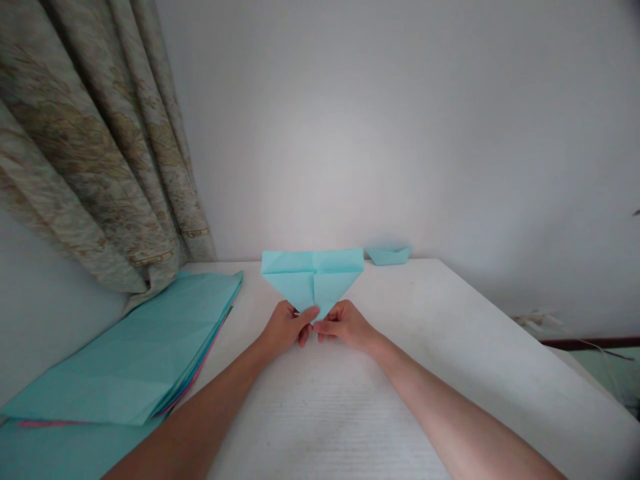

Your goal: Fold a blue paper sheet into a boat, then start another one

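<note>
A folded light-blue sheet of paper (pixel 313 272) is held up over the middle of the table. It has a straight band along its far edge and tapers to a point near my fingers, with a crease down its centre. My left hand (pixel 290 325) pinches the pointed end from the left, thumb on top. From the right, my right hand (pixel 345 325) grips the same end, its thumb close to the tip. The fingers under the paper are partly hidden. A finished-looking light-blue paper boat (pixel 389 255) rests by the wall, beyond the folded paper to the right.
On the left lies a stack of large coloured paper sheets (pixel 135 353), light blue on top, with pink and darker blue edges showing. A patterned curtain (pixel 115 133) hangs above it. The white table (pixel 325 427) meets the wall at the back; its right edge slopes toward me.
</note>
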Demonstrator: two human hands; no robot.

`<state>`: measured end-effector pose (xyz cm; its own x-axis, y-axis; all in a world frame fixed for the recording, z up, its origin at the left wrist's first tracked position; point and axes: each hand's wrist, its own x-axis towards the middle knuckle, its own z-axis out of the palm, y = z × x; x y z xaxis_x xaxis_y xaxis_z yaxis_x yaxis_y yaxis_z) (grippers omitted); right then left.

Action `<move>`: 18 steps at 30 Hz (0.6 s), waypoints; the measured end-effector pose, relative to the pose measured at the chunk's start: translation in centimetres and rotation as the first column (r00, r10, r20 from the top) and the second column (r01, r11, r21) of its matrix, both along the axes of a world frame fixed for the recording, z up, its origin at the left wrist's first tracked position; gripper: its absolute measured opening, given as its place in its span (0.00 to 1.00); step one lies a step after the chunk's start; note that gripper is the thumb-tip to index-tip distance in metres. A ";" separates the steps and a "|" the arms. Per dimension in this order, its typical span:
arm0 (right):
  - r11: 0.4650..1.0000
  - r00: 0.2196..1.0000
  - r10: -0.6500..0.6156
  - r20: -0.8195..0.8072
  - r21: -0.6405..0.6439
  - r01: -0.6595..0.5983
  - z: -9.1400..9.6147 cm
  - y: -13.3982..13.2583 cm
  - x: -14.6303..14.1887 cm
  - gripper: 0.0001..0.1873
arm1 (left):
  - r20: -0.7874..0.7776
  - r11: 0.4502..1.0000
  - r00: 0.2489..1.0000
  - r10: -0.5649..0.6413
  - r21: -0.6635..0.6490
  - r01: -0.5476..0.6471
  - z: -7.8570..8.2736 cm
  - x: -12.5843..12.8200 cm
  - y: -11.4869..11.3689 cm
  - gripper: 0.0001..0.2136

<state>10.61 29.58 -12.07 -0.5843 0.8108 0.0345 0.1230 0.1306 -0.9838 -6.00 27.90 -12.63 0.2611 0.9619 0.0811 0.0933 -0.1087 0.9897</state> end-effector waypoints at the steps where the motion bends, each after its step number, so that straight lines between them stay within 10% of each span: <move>1: 1.000 1.000 0.004 -0.006 -0.003 -0.004 0.1 0.0 0.0 0.19 | -0.002 1.000 1.000 -0.002 -0.006 0.002 0.0 0.0 0.0 0.22; 18: 0.972 0.954 -0.231 -0.189 -0.086 0.218 0.0 0.7 0.4 0.18 | 0.119 0.989 0.991 -0.056 -0.128 0.072 -0.1 0.4 -0.2 0.18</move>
<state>11.00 30.27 -12.03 -0.3739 0.9244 0.0746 -0.0544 0.0584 -0.9968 -5.61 27.66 -12.70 0.3187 0.9478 -0.0124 -0.0243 0.0212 0.9995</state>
